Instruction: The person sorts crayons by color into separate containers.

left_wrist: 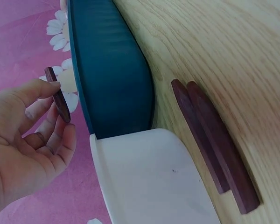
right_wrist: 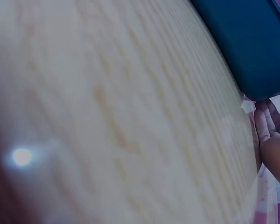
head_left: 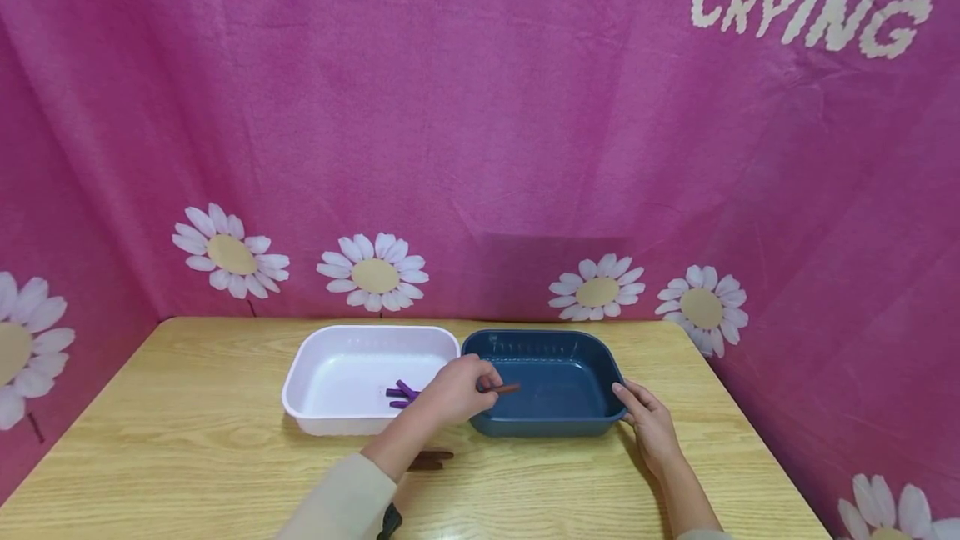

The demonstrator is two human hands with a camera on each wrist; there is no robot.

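My left hand (head_left: 457, 390) pinches a short brown faceted stick (left_wrist: 59, 97) with tapered ends between thumb and fingers, above the left part of the dark blue tray (head_left: 547, 426). At that tray's right end, my right hand (head_left: 651, 432) holds the edge, thumb at the rim and fingers against the outer wall. Several purple sticks (head_left: 405, 391) lie in the white tray (head_left: 296, 390), partly hidden behind the left forearm. On the table in front of the trays rest brown sticks (left_wrist: 219, 144), side by side; the left arm covers part of them in the head view.
Both trays stand side by side on a wooden table (head_left: 187, 423). A pink cloth (head_left: 480, 132) with white daisies hangs behind and at the sides. A small black object (head_left: 390, 519) shows by the left sleeve.
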